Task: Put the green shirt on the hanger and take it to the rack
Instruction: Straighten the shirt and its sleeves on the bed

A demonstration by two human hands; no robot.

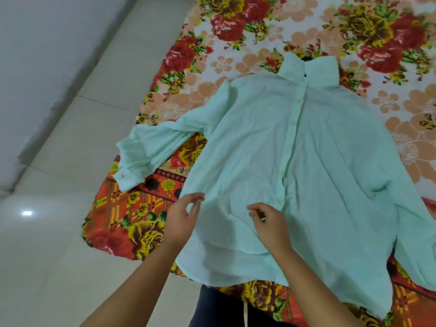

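- Green shirt (pixel 295 149): lies flat and buttoned on the floral blanket (pixel 259 31), collar farthest away.
- Left hand (pixel 181 220): half-open at the shirt's side edge, holding nothing.
- Right hand (pixel 269 223): apparently pinches the front cloth.
- Technique: raise the hem evenly so the hanger can enter from below.

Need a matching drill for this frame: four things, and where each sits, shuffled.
1 green shirt
2 collar
3 left hand
4 right hand

a beside the button strip
b spread on the floral blanket
c at the shirt's side edge
d shirt's far end

Pairs: 1-b, 2-d, 3-c, 4-a
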